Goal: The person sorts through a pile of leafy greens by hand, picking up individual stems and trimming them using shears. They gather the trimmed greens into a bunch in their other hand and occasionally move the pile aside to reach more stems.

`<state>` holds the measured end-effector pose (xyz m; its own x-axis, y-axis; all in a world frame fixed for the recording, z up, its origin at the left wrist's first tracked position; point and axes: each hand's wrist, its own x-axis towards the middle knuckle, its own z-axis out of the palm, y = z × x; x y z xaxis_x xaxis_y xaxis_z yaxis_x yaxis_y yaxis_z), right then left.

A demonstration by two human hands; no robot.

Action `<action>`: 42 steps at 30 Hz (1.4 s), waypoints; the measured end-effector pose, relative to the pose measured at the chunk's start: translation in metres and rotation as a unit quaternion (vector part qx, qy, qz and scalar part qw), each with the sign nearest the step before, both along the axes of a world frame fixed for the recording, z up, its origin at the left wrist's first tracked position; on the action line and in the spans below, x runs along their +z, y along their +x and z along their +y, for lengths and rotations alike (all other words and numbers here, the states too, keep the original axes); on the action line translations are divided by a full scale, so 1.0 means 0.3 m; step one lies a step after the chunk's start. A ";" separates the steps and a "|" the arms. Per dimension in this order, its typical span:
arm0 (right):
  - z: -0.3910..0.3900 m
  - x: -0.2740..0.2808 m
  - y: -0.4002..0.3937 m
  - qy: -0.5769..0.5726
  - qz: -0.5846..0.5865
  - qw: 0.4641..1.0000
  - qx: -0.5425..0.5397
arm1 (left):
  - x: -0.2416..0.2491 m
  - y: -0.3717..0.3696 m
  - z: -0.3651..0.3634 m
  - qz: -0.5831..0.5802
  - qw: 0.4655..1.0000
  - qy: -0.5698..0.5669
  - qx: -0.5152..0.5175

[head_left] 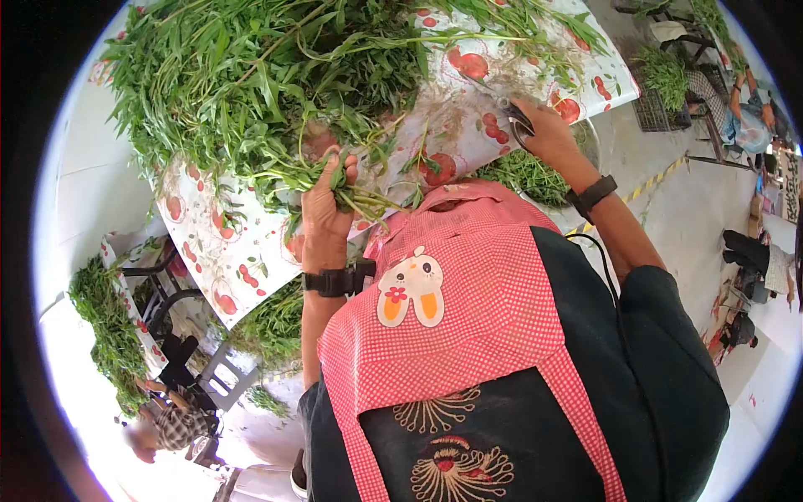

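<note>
A large heap of leafy green stems [226, 92] covers much of the table with the fruit-patterned cloth [238, 272]. My left hand [329, 197], at the table's near edge, is closed around a small bunch of stems [364, 201], their cut ends pointing to the right. Farther right, my right hand [548, 134] is closed on the dark handles of scissors [519, 124], whose blades point up and left over the cloth. The two hands are well apart. A few loose sprigs lie on the cloth between them.
More greens [531, 177] lie below the table's right edge, with another pile [272, 330] below its left side. At the far left a person in a checked shirt [180, 427] sits beside a second table of greens [109, 335]. Crates, chairs and other people are at the right.
</note>
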<state>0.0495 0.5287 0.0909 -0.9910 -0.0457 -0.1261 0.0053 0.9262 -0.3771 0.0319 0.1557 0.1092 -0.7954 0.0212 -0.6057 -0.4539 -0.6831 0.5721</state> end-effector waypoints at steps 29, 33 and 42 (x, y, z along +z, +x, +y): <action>-0.159 0.208 0.076 -0.496 -0.327 0.804 0.022 | 0.016 -0.059 0.130 0.049 0.996 0.079 0.010; -0.243 0.204 0.050 -0.539 -0.312 0.780 0.057 | 0.023 -0.054 0.159 0.040 0.996 0.060 -0.043; -0.276 0.192 0.046 -0.553 -0.299 0.777 0.020 | 0.028 -0.035 0.168 0.024 0.994 0.057 -0.088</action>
